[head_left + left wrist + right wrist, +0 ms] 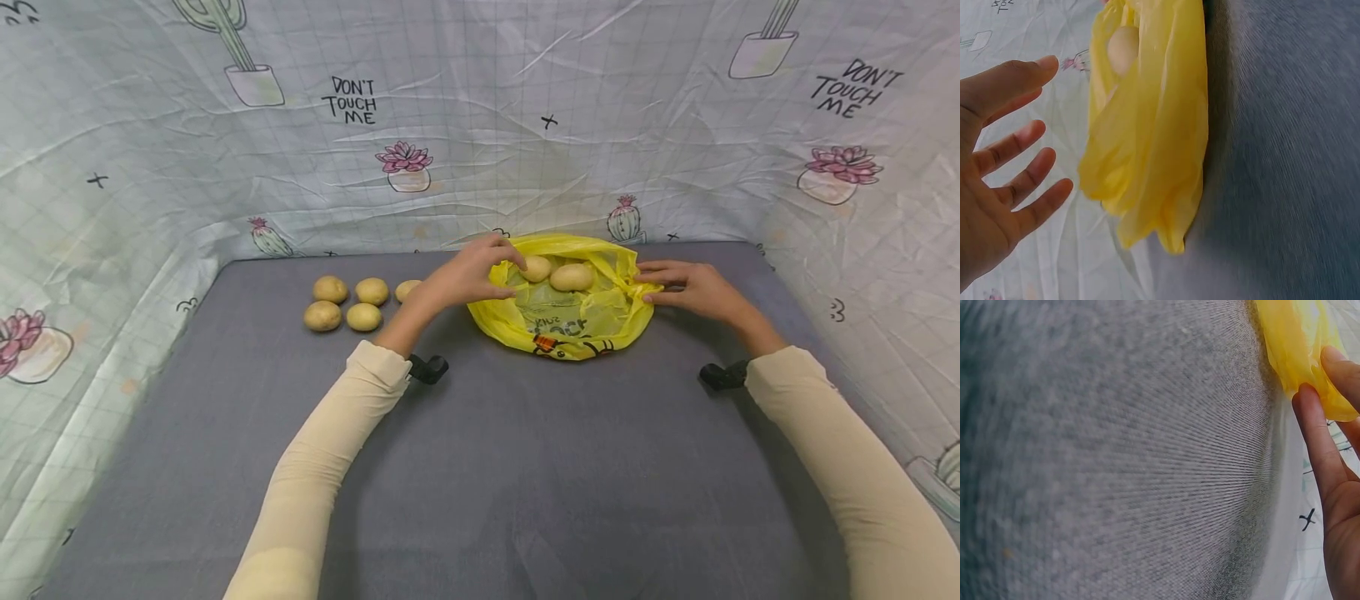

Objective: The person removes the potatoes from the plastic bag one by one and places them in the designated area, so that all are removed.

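A yellow plastic bag [491,321] lies with its mouth spread wide near the back of the table, dark print on its front. Inside it sit two potatoes [572,277], pale and smooth. My left hand [474,273] hovers at the bag's left rim, and in the left wrist view its spread fingers [1025,137] hold nothing and stand apart from the yellow plastic. On the other side, my right hand [697,290] holds the bag's gathered right edge between thumb and fingers; the right wrist view has those fingertips [1307,397] against the plastic.
Several more potatoes [363,317] lie in two rows left of the bag, one partly hidden behind my left forearm. The grey table [562,467] ends at a cloth backdrop [480,100] with cactus drawings, which rises at the back and both sides.
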A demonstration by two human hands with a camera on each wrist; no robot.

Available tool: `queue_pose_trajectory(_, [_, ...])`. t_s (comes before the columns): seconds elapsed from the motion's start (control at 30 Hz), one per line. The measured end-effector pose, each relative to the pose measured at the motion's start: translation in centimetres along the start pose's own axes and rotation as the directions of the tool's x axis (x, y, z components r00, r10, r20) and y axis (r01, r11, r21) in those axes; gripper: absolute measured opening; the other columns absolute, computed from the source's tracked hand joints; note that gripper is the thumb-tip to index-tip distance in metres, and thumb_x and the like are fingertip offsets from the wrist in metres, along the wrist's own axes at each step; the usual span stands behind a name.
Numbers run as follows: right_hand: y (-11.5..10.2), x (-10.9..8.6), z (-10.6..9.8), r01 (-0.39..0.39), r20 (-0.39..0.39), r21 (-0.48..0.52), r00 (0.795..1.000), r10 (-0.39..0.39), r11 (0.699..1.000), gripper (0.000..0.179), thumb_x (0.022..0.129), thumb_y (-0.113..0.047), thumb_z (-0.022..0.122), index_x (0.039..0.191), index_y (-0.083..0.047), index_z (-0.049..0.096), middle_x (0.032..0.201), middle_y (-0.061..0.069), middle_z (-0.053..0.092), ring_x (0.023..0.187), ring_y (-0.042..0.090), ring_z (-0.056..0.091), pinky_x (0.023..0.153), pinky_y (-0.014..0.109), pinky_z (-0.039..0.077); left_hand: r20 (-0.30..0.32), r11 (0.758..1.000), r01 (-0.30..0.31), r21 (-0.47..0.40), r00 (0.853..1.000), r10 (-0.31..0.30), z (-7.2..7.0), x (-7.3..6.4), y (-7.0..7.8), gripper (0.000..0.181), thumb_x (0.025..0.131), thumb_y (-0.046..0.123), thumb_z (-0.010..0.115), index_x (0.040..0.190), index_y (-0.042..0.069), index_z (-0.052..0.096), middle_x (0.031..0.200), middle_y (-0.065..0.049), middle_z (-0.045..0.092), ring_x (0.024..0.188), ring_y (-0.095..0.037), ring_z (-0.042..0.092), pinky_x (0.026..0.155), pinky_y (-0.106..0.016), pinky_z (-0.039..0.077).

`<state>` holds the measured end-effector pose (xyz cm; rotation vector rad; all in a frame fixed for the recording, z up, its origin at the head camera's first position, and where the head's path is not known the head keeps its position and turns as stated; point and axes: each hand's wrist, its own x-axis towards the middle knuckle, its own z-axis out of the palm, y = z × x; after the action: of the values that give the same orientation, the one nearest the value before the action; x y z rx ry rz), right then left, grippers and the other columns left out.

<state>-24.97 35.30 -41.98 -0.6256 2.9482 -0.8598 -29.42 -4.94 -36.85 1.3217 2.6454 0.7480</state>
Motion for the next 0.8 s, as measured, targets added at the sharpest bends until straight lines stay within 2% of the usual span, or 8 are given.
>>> queue_pose_trajectory(0.1, [0.2, 0.0, 0.0, -0.01, 0.004, 0.005, 1.0, 0.01, 1.0, 0.039, 0.095, -0.024, 0.073, 0.134, -0.016, 0.069, 0.147, 0.004, 0.057, 0.125, 0.026, 0.057, 0.083, 0.02, 0.045, 0.036, 1.0, 0.005, -0.008, 0.999, -0.005, 0.5, 1.3, 0.2, 0.035, 0.092, 0.018, 0.077, 0.124, 0.008, 0.068, 0.13, -0.013, 0.056, 0.121, -0.034, 0.052, 0.102, -0.043, 0.042])
queue_pose_trajectory(0.4, [0.7, -0.1, 0.1, -0.051, 0.016, 0.026, 0.999, 0.051, 0.998, 0.04, 0.096, -0.025, 0.073, 0.134, -0.016, 0.069, 0.149, 0.005, 0.055, 0.131, 0.028, 0.054, 0.088, 0.028, 0.046, 0.13, 1.0, -0.026, 0.015, 0.991, 0.024, 2.1, 5.5, 1.4, 0.04, 0.093, 0.021, 0.076, 0.13, 0.008, 0.066, 0.136, -0.008, 0.057, 0.129, -0.027, 0.051, 0.107, -0.037, 0.041])
queue_pose_trajectory(0.6, [0.5, 0.1, 0.2, -0.023, 0.006, 0.03, 1.0, 0.023, 0.999, 0.039, 0.095, -0.022, 0.073, 0.133, -0.015, 0.07, 0.148, 0.006, 0.056, 0.129, 0.03, 0.055, 0.084, 0.023, 0.046, 0.181, 0.999, -0.042, 0.022, 0.983, 0.038, 3.5, 7.7, 1.2, 0.043, 0.094, 0.021, 0.075, 0.134, 0.009, 0.064, 0.141, -0.008, 0.055, 0.132, -0.027, 0.049, 0.107, -0.034, 0.042])
queue_pose_trajectory(0.8, [0.5, 0.1, 0.3, 0.018, -0.017, 0.036, 1.0, -0.017, 0.999, 0.037, 0.094, -0.02, 0.075, 0.131, -0.013, 0.071, 0.146, 0.009, 0.058, 0.127, 0.032, 0.056, 0.083, 0.018, 0.045, 0.232, 0.997, -0.076, 0.03, 0.97, 0.067, 4.0, 9.1, 0.8, 0.044, 0.095, 0.019, 0.074, 0.136, 0.009, 0.062, 0.143, -0.009, 0.053, 0.134, -0.025, 0.047, 0.109, -0.034, 0.039])
